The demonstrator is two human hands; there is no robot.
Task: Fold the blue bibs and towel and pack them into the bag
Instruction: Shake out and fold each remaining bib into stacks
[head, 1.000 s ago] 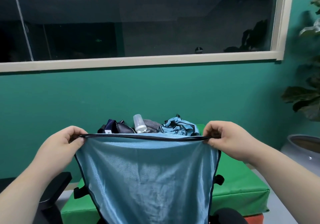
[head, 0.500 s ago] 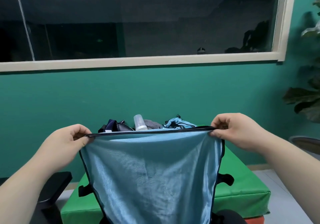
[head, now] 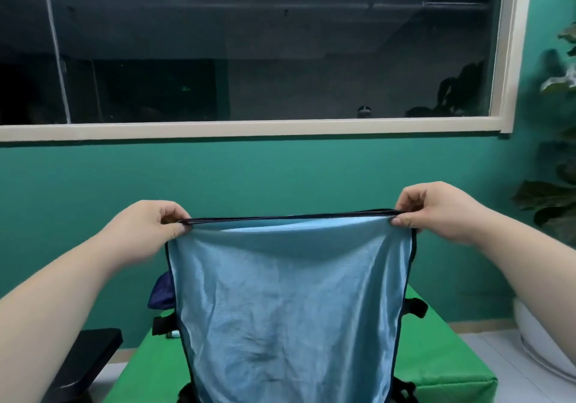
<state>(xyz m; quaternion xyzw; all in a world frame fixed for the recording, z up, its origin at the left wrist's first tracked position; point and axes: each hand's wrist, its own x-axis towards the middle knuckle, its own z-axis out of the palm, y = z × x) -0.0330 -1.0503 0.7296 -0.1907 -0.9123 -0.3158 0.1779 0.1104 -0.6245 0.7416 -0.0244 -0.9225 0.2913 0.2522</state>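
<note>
A shiny light-blue bib (head: 290, 309) with dark trim hangs spread out in front of me, held up by its top edge. My left hand (head: 152, 234) pinches the top left corner and my right hand (head: 436, 212) pinches the top right corner. Black strap tabs stick out at its sides. The bib hides most of what lies behind it on the green mat (head: 442, 359); only a bit of dark blue fabric (head: 160, 293) shows at its left edge. The bag is not visible.
A teal wall with a wide dark window fills the background. A black seat (head: 84, 362) stands at lower left. A white pot (head: 545, 343) with a leafy plant (head: 558, 190) stands at the right.
Both hands have raised the bib higher, so it now covers the bottle and the crumpled fabrics behind it. The right hand rose a little more than the left.
</note>
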